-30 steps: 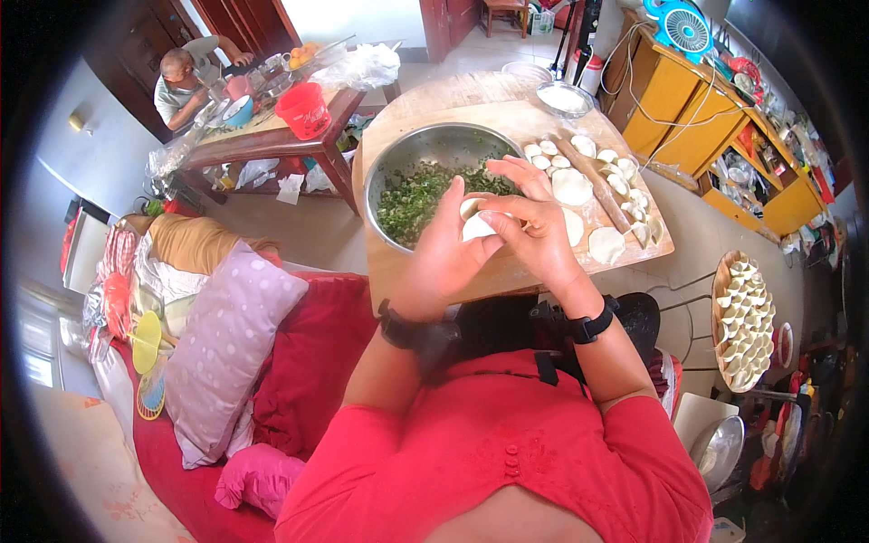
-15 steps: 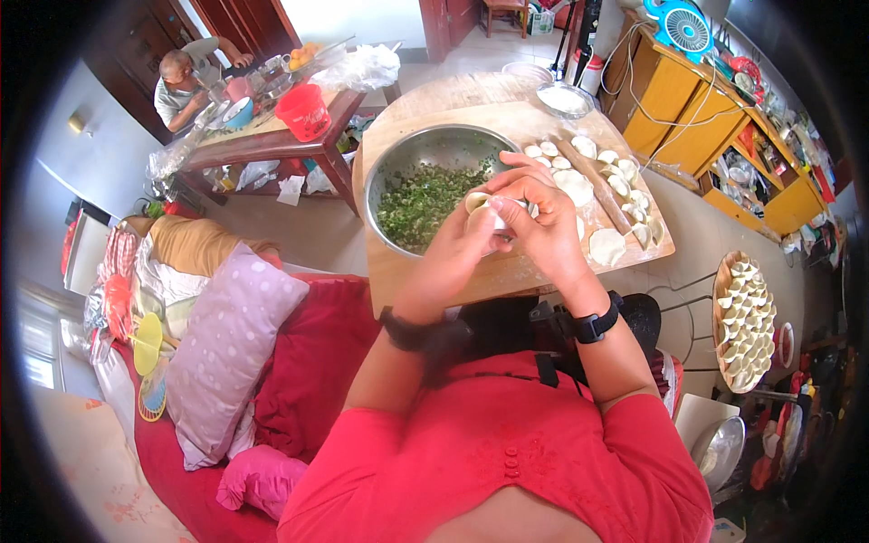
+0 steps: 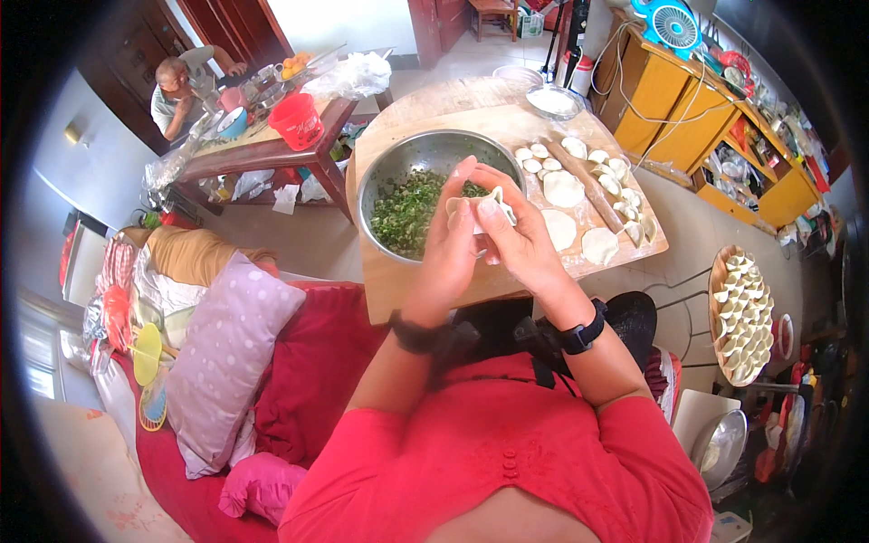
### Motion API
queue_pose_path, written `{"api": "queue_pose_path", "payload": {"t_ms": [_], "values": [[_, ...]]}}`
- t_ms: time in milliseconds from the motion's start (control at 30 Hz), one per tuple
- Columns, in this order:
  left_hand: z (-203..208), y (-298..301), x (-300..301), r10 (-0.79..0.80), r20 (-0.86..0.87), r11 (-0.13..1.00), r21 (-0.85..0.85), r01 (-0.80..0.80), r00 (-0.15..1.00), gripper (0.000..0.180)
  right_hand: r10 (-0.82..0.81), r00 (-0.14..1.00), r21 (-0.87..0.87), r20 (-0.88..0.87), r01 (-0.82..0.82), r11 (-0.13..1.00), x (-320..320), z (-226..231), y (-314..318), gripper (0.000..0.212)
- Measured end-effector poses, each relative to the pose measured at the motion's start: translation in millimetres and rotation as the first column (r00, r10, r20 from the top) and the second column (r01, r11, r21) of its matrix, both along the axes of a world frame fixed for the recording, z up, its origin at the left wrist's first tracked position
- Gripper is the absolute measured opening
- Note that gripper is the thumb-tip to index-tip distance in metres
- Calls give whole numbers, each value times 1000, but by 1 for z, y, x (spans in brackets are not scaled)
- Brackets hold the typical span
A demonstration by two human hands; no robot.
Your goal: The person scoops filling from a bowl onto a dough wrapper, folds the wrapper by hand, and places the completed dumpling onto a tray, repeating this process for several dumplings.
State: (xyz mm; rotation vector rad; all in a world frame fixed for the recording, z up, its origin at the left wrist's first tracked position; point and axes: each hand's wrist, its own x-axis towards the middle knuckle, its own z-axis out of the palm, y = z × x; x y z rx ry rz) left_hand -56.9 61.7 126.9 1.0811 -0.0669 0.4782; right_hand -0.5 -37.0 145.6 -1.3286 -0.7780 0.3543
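Between my two hands is a dumpling [image 3: 501, 206], its pale dough edge showing past the fingers. My left hand [image 3: 450, 244] closes on one side of it, thumb raised against the dough. My right hand [image 3: 518, 237] grips the other side, its thumb pressing the edge. Both are held just over the near right rim of a metal bowl [image 3: 366, 201] of chopped green filling [image 3: 403, 215]. To the right, flat dough wrappers [image 3: 564, 189], small dough pieces [image 3: 532, 166] and a rolling pin [image 3: 584, 179] lie on the floured wooden board [image 3: 398, 288].
Shaped dumplings [image 3: 742, 317] cover a round tray at the right. Several dumplings or dough lumps [image 3: 617, 172] line the board's right side. A bowl of flour [image 3: 555, 101] stands at the far edge. Another person [image 3: 181, 90] sits behind a side table with a red bucket [image 3: 296, 122].
My hands have come closer together around the dumpling, and more of its dough edge shows above my thumbs. The view has shifted slightly. The other person's hand has moved up toward the head.
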Motion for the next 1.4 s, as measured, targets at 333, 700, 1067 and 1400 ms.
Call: {"api": "queue_pose_path", "payload": {"t_ms": [333,700,1067,1400], "values": [[12,-4,-10,136,-65,905,415,-98,988,37,-374,722,158,582,351,923,-8,-4,1,21],[38,-15,-4,36,18,827,560,-40,999,35,-575,570,311,587,497,810,-15,4,-3,13],[33,-19,-1,-23,-27,843,537,34,999,41,-503,659,280,559,421,863,-22,8,-17,17],[12,2,5,-277,-156,947,124,297,948,71,-246,877,-130,413,324,937,7,7,-36,35]]}}
